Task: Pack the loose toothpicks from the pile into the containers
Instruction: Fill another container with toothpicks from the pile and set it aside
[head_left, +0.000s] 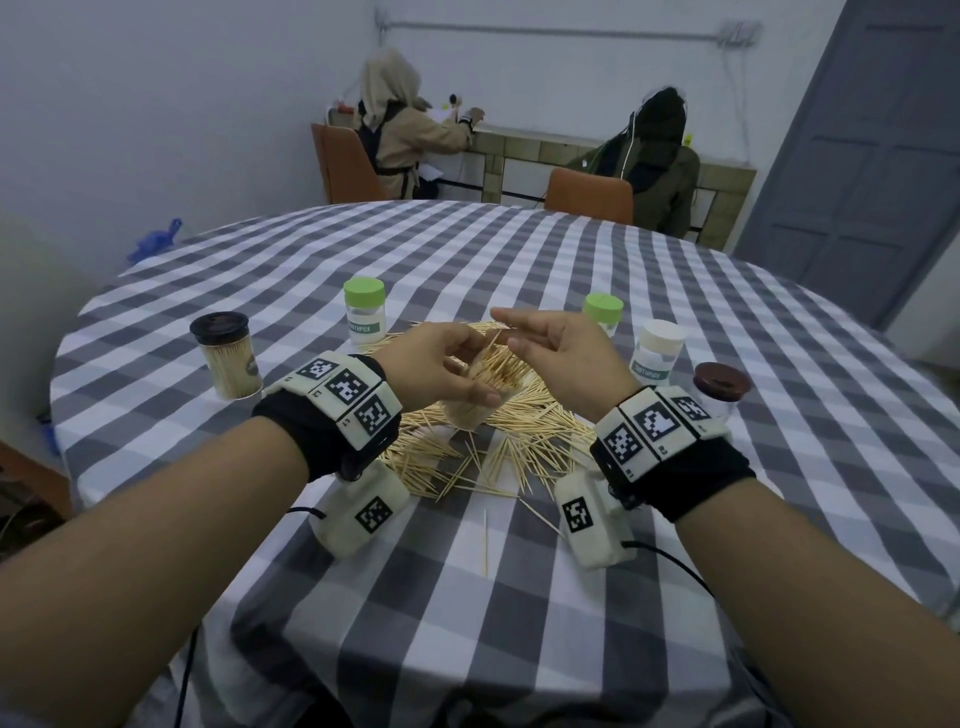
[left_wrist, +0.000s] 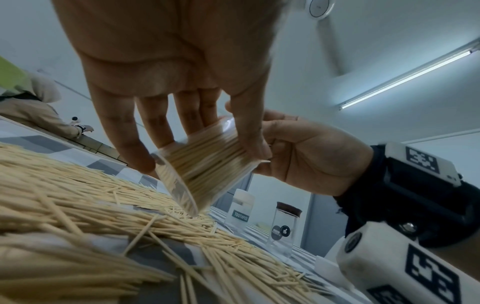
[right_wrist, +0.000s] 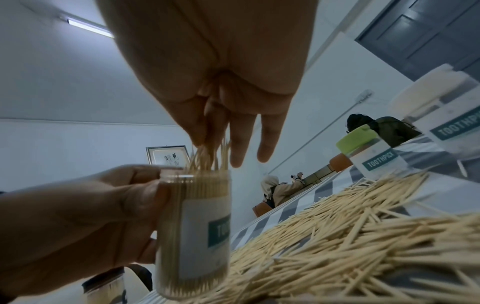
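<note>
A heap of loose toothpicks lies on the checked tablecloth in front of me. My left hand grips a clear lidless container packed with toothpicks, tilted, its base down in the heap. The left wrist view shows the container between the fingers. My right hand is at its mouth. In the right wrist view the thumb and first fingers pinch a small bunch of toothpicks standing out of the container; the other two fingers are straight.
Closed containers ring the heap: a dark-lidded full jar at left, two green-lidded ones behind, a white-lidded one and a brown-lidded clear jar at right. Two people sit at a counter beyond the table.
</note>
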